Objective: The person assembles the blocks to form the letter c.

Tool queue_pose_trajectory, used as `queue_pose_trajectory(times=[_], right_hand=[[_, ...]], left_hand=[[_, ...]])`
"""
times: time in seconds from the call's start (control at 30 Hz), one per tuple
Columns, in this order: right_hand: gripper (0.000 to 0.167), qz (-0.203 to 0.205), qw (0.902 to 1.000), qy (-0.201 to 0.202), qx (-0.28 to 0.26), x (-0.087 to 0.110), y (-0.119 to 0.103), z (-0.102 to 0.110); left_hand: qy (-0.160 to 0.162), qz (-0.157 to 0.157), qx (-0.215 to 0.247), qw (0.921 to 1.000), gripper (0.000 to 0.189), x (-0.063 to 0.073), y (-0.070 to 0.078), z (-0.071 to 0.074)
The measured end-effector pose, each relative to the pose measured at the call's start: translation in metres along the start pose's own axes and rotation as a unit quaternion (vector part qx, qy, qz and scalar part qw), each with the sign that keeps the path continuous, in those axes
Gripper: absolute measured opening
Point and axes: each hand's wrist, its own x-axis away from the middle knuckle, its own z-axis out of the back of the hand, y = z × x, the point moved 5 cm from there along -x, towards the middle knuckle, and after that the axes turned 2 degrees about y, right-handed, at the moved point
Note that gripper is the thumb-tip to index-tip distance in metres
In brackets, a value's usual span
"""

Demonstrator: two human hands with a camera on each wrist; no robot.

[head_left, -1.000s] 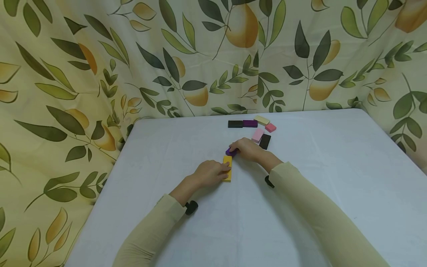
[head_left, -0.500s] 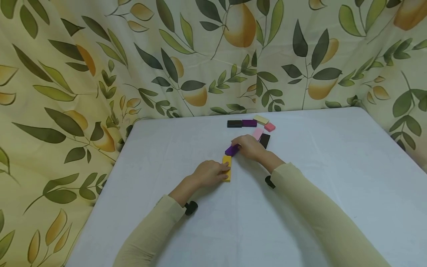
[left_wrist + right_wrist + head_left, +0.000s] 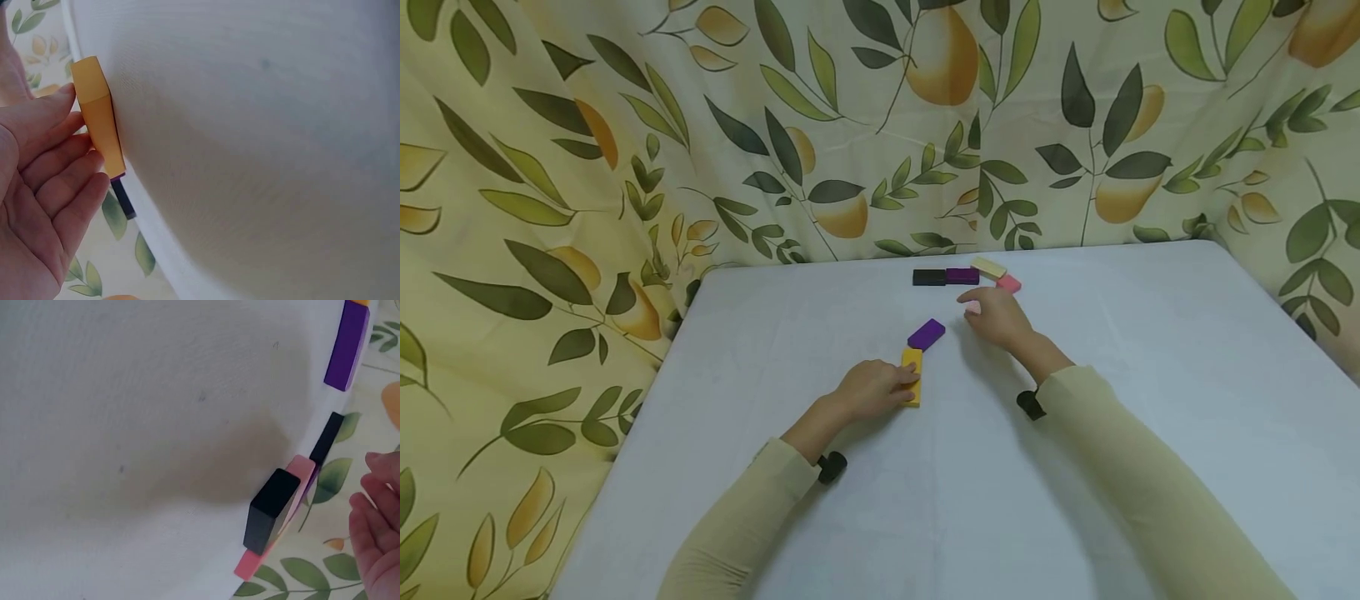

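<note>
My left hand rests its fingertips on a yellow block, which lies lengthwise on the white cloth. The left wrist view shows the thumb and fingers along one face of that yellow block. A purple block sits slantwise at its far end. My right hand hovers over a pink block, mostly covered by it in the head view. In the right wrist view the fingers hold nothing, apart from the nearby black block and pink block.
Toward the back edge of the table lie a black block and a dark purple block, end to end. A cream block and a coral block continue to the right. A patterned curtain hangs behind.
My right hand has let go of the purple block and moved right and away from me, over the pink block. My left hand stays on the yellow block.
</note>
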Motion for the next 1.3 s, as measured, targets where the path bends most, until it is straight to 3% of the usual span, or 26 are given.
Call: queue_pose_trajectory(times=[0.17, 0.37, 0.77, 1.1, 1.3], right_hand=[[0.028, -0.05, 0.9984, 0.029, 0.0, 0.003, 0.013, 0.007], [0.032, -0.123, 0.9898, 0.064, 0.033, 0.008, 0.029, 0.015], [0.044, -0.177, 0.9834, 0.001, 0.038, 0.002, 0.049, 0.002], [0.022, -0.167, 0.9854, -0.026, 0.02, -0.003, 0.056, -0.003], [0.025, -0.152, 0.9863, -0.057, 0.03, 0.006, 0.049, -0.001]], left_hand=[[0.002, -0.005, 0.003, 1.0, 0.036, 0.001, -0.001, -0.001], [0.003, -0.005, 0.006, 1.0, 0.037, 0.002, 0.0, -0.001], [-0.006, -0.004, -0.004, 1.0, 0.037, 0.001, 0.002, -0.002], [-0.004, -0.01, -0.005, 0.9999, 0.036, 0.0, 0.001, -0.002], [-0.002, -0.006, -0.008, 0.9999, 0.037, 0.001, 0.001, 0.0]])
